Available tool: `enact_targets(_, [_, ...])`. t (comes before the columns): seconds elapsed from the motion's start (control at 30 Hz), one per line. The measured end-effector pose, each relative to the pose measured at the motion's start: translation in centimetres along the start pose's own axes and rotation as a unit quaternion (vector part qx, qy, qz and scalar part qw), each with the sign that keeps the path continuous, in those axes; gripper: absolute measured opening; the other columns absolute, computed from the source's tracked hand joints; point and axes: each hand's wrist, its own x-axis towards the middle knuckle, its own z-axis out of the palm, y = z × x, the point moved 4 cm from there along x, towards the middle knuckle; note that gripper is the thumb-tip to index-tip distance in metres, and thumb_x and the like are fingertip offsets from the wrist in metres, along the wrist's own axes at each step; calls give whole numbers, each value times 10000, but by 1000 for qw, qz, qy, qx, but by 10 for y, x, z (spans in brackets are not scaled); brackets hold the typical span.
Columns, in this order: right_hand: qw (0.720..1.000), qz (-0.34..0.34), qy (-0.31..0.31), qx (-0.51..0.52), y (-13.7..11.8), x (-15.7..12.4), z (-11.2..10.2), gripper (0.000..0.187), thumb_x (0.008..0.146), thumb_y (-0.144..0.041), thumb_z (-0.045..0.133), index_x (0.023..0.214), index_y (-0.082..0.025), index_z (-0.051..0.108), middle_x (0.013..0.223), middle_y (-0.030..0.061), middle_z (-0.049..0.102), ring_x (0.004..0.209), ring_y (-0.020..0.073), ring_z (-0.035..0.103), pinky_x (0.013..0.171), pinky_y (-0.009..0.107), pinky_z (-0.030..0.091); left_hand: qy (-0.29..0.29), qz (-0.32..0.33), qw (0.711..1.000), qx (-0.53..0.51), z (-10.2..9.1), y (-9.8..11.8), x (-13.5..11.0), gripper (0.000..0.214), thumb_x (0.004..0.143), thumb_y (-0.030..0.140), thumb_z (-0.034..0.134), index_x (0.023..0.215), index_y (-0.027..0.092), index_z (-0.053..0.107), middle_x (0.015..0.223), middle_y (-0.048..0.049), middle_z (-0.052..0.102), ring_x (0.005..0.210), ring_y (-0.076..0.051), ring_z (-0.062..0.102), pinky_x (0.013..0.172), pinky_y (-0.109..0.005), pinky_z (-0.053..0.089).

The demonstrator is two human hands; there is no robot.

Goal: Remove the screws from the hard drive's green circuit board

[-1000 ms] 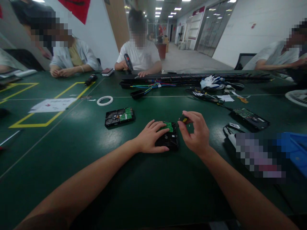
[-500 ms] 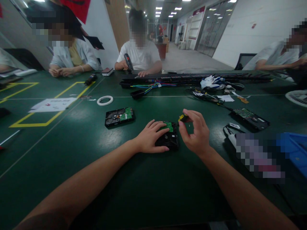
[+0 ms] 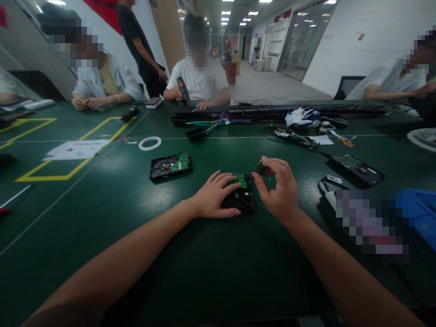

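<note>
Across the far side, a person in black point(image 3: 138, 45) has moved rightward to stand between two seated people, while at the near side the small dark piece point(image 3: 261, 168) has rolled, showing less yellow than half a second ago. At left, one bare-boarded hard drive point(image 3: 169, 167) lies apart on the green table point(image 3: 204, 263). Next to it rightward, the left hand point(image 3: 218, 194) lies spread and flat, gripping nothing but pressing on the second drive point(image 3: 243, 202), directly in front of the wearer; that palm does best kept still, weight off the green board. The right hand point(image 3: 279, 188) pinches the piece between thumb and fingertips by the drive's far right corner. Whether its tip touches is too dark to tell; small, square turns from the fingertips, with light pressure, suit it best.
</note>
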Motion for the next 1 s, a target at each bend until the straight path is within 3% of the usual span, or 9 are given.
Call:
enact_targets(0.23, [1000,-5,11,-7,0,2,-2,617,990,-199,818,1540,-353,586,1238,78,716,1043,269,729,817,448,680,-5,1,1000,4,-1,0,0,900,958,788,718,1666,265,530,1684,-184,530,1608,-461,452,1374,-750,219])
enact_targets(0.43, [1000,-7,14,-11,-2,4,-4,573,1018,-162,777,1533,-349,610,1212,72,711,981,240,736,861,450,681,-10,8,1000,7,1,-2,-1,906,969,789,707,1663,236,527,1693,-201,519,1610,-456,452,1370,-752,222])
enact_targets(0.63, [1000,8,-13,26,-3,-1,0,580,1072,-101,619,1586,-363,560,1421,75,737,1227,269,747,1022,488,667,-10,7,1000,12,1,-2,-1,894,981,782,695,1663,231,523,1698,-207,514,1613,-458,449,1368,-753,221])
enact_targets(0.87, [1000,3,9,-2,1,0,-3,541,1035,-168,739,1527,-345,602,1253,71,735,1059,251,748,905,454,690,-3,7,1000,7,2,-2,-1,893,960,769,728,1666,264,523,1682,-188,532,1603,-468,454,1354,-763,244])
enact_targets(1.0, [1000,3,6,-8,1,-1,-2,597,1033,-145,707,1583,-335,571,1340,100,736,1184,284,748,978,487,682,-7,6,1000,14,4,-4,-1,903,965,795,707,1667,258,524,1689,-188,524,1613,-457,445,1363,-748,243])
